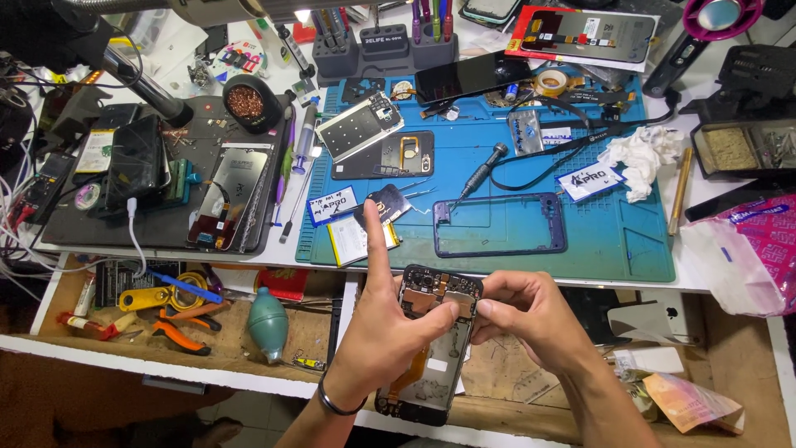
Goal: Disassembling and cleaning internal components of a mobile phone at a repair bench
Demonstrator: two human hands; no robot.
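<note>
The opened phone (pixel 431 348), one unit with its back cover off and its boards and orange flex cable showing, sits in both my hands, held in front of the bench (pixel 249 249) edge and over the open drawer (pixel 232 332) below it. My left hand (pixel 385 332) wraps its left side, thumb pressed across the upper part, forefinger pointing straight up. My right hand (pixel 522 311) is pinched shut at the phone's upper right corner, fingertips on a small part there; what sits between them I cannot tell.

On the blue mat (pixel 539 166) I count one empty dark phone frame (pixel 500 224), one screwdriver (pixel 481 174) lying aslant just above it, one dark back plate (pixel 385 156) with a white frame piece (pixel 359 126) overlapping it, two printed cards (pixel 332 205), one battery (pixel 352 241) and a crumpled white tissue (pixel 643 158). One roll of tape (pixel 550 81) lies near the mat's far edge.

To my left, the drawer holds orange-handled pliers (pixel 178 336) and one green rubber blower (pixel 268 323), both close to my left wrist. A pink plastic bag (pixel 746 249) crowds the bench's right end. Between the mat's near edge and my hands the space is open.
</note>
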